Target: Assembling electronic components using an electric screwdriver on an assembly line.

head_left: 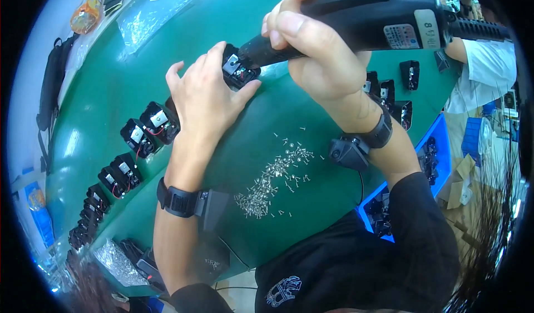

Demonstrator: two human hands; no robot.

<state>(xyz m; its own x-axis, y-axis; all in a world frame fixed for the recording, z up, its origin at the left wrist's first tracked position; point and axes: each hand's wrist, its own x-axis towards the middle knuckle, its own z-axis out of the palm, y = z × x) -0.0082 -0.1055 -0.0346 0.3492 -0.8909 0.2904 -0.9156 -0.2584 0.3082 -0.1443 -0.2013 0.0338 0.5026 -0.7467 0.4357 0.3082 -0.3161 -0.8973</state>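
My right hand (328, 60) is wrapped round a black corded electric screwdriver (361, 13), held almost level with its nose pointing left. The nose meets a small open black housing (232, 63) with a silvery plate and electronic parts inside; the bit's tip is hidden in it. My left hand (200, 90) grips this housing on the green tabletop (311, 213), fingers behind it and thumb along its near side. A loose pile of small silver screws (270, 182) is spread on the table between my forearms.
Several similar black housings (158, 121) with red wires line the left side; more housings (410, 75) stand at right. A blue bin (439, 168) of black parts sits by my right elbow. Clear plastic (153, 18) lies at the back. A person's white garment (489, 74) shows at far right.
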